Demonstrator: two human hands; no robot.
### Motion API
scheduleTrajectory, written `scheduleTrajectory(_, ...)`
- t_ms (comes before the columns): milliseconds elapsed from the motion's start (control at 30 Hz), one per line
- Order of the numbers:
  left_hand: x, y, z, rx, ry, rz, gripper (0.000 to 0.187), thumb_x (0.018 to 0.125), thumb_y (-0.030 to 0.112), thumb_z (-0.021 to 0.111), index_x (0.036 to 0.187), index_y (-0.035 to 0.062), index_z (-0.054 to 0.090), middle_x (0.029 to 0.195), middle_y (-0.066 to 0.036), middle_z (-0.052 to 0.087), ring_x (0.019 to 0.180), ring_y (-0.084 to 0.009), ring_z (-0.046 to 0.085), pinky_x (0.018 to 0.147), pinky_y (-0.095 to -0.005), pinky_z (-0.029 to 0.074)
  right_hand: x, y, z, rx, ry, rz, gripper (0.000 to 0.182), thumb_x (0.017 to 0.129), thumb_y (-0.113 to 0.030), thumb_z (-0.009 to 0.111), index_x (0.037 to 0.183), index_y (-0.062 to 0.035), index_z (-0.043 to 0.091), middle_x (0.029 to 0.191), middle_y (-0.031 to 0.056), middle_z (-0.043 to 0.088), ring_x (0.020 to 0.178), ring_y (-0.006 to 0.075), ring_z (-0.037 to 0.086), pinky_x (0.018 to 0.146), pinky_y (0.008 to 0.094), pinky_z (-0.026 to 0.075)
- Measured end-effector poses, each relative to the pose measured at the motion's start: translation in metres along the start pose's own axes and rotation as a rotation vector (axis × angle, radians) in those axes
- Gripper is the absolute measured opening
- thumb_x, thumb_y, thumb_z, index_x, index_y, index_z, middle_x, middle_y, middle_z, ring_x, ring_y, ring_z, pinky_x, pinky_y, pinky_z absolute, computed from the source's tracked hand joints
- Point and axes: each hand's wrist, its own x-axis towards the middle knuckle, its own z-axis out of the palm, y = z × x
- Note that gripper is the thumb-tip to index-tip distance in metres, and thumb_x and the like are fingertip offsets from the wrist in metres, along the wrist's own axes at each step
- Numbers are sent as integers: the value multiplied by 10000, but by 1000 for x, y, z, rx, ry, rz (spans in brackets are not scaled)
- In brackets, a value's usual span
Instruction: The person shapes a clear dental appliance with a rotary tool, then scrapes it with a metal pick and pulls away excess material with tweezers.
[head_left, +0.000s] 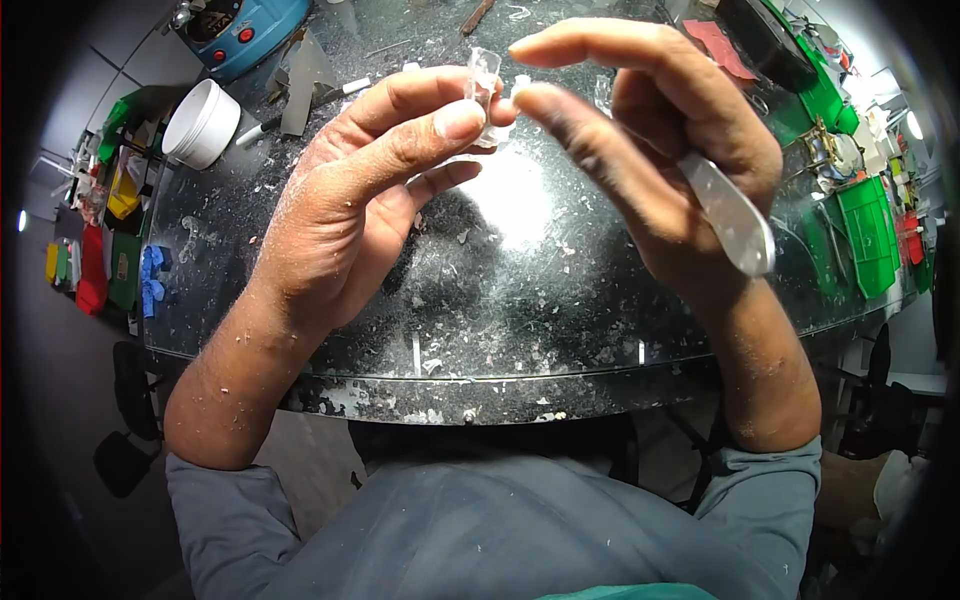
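My left hand (370, 160) pinches a small clear piece (483, 70), shaped like a short tube, between thumb and fingers. To its right is my right hand (650, 130), its index finger and thumb held apart close to the clear piece. A flat, silvery-white tool (735, 215) with a rounded end is tucked in the right palm under the curled fingers; its other end is hidden. Right by the right thumb tip shows a tiny whitish bit (521, 84).
The dark worktop (480, 330) is strewn with pale scraps and dust. At the left stand a white tub (202, 125) and a blue machine (245, 35) with red buttons. Pens (340, 90) lie behind my left hand. Green bins (868, 235) line the right side.
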Motion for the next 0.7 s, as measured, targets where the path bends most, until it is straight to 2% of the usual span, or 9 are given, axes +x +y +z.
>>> scheduleTrajectory(133, -1, 0, 5, 4, 11, 14, 349, 910, 171, 586, 1227, 40, 521, 1157, -71, 589, 1100, -161, 545, 979, -377, 407, -2, -9, -2, -19, -85, 82, 192, 849, -16, 646, 1038, 16, 638, 961, 49, 664, 790, 96, 632, 747, 214, 507)
scheduleTrajectory(200, 0, -1, 5, 34, -15, 11, 316, 908, 162, 586, 1201, 51, 541, 1147, -61, 586, 1090, -153, 545, 976, -378, 410, -2, -10, -1, -59, -72, -9, 236, 795, 59, 679, 1024, 17, 644, 937, 32, 664, 635, 27, 549, 576, 140, 428)
scheduleTrajectory(233, 0, -1, 6, 34, -14, 12, 316, 908, 162, 586, 1201, 51, 541, 1147, -61, 586, 1090, -153, 545, 976, -378, 410, -1, -5, -1, -58, -72, -9, 236, 795, 59, 679, 1024, 17, 644, 937, 32, 664, 635, 27, 549, 576, 140, 428)
scheduleTrajectory(300, -1, -2, 7, 73, -31, 38, 302, 908, 158, 585, 1189, 56, 549, 1141, -57, 584, 1086, -149, 543, 976, -375, 408, 2, 10, 1, 160, -70, -180, 204, 801, 43, 682, 1001, 24, 648, 921, 43, 660, 618, 2, 510, 541, 132, 385)
scheduleTrajectory(433, 0, -1, 5, 67, -22, 30, 289, 912, 162, 578, 1180, 58, 553, 1136, -59, 583, 1095, -150, 540, 978, -378, 408, -3, 0, 4, 398, -10, -77, 189, 810, 58, 664, 996, 39, 641, 909, 67, 648, 683, 34, 555, 592, 150, 428)
scheduleTrajectory(500, 0, 0, 2, -71, -22, 4, 276, 919, 158, 564, 1168, 40, 558, 1130, -70, 584, 1106, -155, 536, 981, -380, 408, -2, -3, -6, 0, -143, 26, 188, 814, 81, 647, 999, 53, 624, 909, 90, 628, 794, 97, 622, 685, 182, 482)
scheduleTrajectory(533, 1, 0, 1, -70, -22, 4, 276, 919, 158, 564, 1168, 40, 558, 1130, -70, 584, 1106, -155, 536, 981, -380, 408, -2, 0, -3, 0, -143, 24, 188, 814, 81, 647, 999, 53, 624, 909, 90, 628, 794, 97, 622, 685, 182, 482)
scheduleTrajectory(600, 2, 1, 1, -116, -27, 10, 302, 922, 150, 555, 1192, 17, 538, 1135, -84, 587, 1106, -163, 541, 991, -381, 411, -3, 11, 5, 194, -99, -97, 192, 814, 93, 641, 999, 50, 615, 912, 74, 612, 752, 75, 604, 655, 179, 468)
scheduleTrajectory(700, 1, 5, 8, 5, -83, -44, 361, 919, 152, 559, 1239, -2, 500, 1144, -94, 586, 1100, -170, 548, 1000, -378, 413, -4, 11, 3, 182, -128, -102, 195, 810, 98, 642, 997, 51, 611, 910, 72, 607, 729, 60, 593, 632, 173, 457)
